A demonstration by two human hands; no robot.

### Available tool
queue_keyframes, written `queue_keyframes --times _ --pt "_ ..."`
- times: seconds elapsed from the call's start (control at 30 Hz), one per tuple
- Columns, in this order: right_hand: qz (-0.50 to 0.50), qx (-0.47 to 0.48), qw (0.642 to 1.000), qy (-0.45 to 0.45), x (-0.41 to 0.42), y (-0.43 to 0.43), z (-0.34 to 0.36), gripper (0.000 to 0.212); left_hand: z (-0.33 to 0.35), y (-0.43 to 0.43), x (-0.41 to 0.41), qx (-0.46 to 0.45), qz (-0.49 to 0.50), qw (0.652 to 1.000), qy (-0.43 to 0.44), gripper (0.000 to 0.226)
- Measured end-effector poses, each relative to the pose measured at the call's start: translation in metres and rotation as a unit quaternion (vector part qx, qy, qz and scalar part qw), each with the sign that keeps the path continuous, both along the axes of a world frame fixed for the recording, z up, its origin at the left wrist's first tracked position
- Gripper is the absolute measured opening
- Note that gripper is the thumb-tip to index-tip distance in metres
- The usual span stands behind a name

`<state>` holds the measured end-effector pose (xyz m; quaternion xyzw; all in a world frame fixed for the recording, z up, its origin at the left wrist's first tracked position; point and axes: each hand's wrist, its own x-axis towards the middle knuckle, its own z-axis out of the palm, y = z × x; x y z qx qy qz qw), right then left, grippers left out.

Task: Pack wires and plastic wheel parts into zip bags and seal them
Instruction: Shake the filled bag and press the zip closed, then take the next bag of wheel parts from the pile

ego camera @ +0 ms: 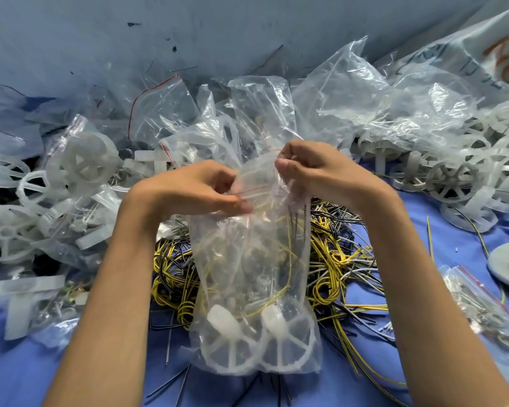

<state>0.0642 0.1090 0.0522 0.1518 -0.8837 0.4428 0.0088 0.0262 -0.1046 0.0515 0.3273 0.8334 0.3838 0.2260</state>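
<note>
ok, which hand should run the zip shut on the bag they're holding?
Probably left. The left hand pinches the zip bag right on its red zip line; the right hand grips the top corner, so it suits anchoring.

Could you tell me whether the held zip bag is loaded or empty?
Loaded: two plastic wheels lie at the bottom of the zip bag, with yellow wire above them.

You are at a small packing workshop: heaps of plastic wheels [453,177], loose wires [335,259] and zip bags [159,113] cover the blue table [41,362].
</note>
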Motion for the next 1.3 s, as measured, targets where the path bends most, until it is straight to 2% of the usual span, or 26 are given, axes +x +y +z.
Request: queue_keyframes --times 0.03,0.1,0.17,0.2,0.27,0.37,0.47,0.53,0.6,0.67,0.73,0.77,0.83,0.9,0.97,1.07,1.1,1.13,1.2,1.3 --pt "-0.002 -0.015 1.0 0.008 -0.001 -0.002 0.0 0.014 0.0 0.002 0.002 0.055 0.001 0.998 -0.019 0.03" --pt "0.002 -0.109 0.994 -0.007 0.001 -0.004 0.003 0.006 0.004 0.008 0.008 0.172 0.006 0.985 -0.027 0.024" --pt "0.024 -0.221 0.974 -0.046 0.002 0.003 0.008 0.028 0.01 0.015 0.012 0.275 0.036 0.961 -0.021 0.026" --pt "0.047 -0.246 0.966 -0.063 0.004 0.007 0.01 0.04 0.013 0.018 0.012 0.313 0.07 0.947 -0.013 0.028" --pt "0.095 -0.223 0.967 -0.075 0.007 0.011 0.013 0.052 0.015 0.026 0.008 0.344 0.165 0.924 0.02 0.026" --pt "0.084 -0.179 0.977 -0.076 0.006 0.015 0.011 0.034 0.009 0.042 0.004 0.323 0.279 0.904 0.038 0.027" --pt "0.011 -0.149 0.988 -0.028 0.004 0.027 0.011 0.024 0.004 0.051 0.001 0.295 0.295 0.909 0.007 0.022" --pt "-0.07 -0.12 0.99 0.018 0.004 0.039 0.014 0.023 0.0 0.048 -0.005 0.289 0.313 0.904 0.021 0.017" --pt "-0.196 -0.077 0.975 0.067 0.002 0.052 0.018 0.025 -0.004 0.04 -0.012 0.265 0.381 0.88 0.106 0.01" --pt "-0.364 0.011 0.921 0.137 0.0 0.063 0.023 0.035 -0.012 0.029 -0.02 0.188 0.439 0.847 0.232 0.013" --pt "-0.52 0.071 0.827 0.2 0.001 0.069 0.028 0.049 -0.022 0.021 -0.029 0.082 0.441 0.834 0.323 0.024" --pt "-0.562 0.081 0.795 0.215 0.004 0.069 0.03 0.059 -0.027 0.02 -0.033 0.031 0.423 0.844 0.329 0.028" --pt "-0.59 0.105 0.774 0.205 0.009 0.067 0.028 0.079 -0.035 0.02 -0.036 -0.043 0.377 0.877 0.294 0.033" --pt "-0.588 0.147 0.779 0.162 0.011 0.062 0.023 0.091 -0.043 0.022 -0.038 -0.081 0.343 0.896 0.271 0.035" --pt "-0.555 0.193 0.799 0.127 0.007 0.057 0.019 0.096 -0.047 0.023 -0.039 -0.097 0.335 0.899 0.265 0.032" --pt "-0.434 0.25 0.864 0.046 -0.005 0.056 0.011 0.096 -0.046 0.019 -0.04 -0.101 0.332 0.901 0.259 0.01" --pt "-0.385 0.264 0.884 0.002 -0.009 0.057 0.006 0.093 -0.046 0.018 -0.04 -0.106 0.328 0.904 0.253 0.003" --pt "-0.345 0.285 0.893 -0.045 -0.012 0.057 0.0 0.091 -0.046 0.016 -0.041 -0.114 0.32 0.907 0.248 0.006" --pt "-0.299 0.315 0.893 -0.117 -0.014 0.057 -0.015 0.083 -0.048 0.013 -0.042 -0.135 0.305 0.913 0.236 0.012" --pt "-0.297 0.268 0.907 -0.132 -0.012 0.061 -0.025 0.054 -0.05 0.011 -0.043 -0.147 0.293 0.916 0.23 0.027"
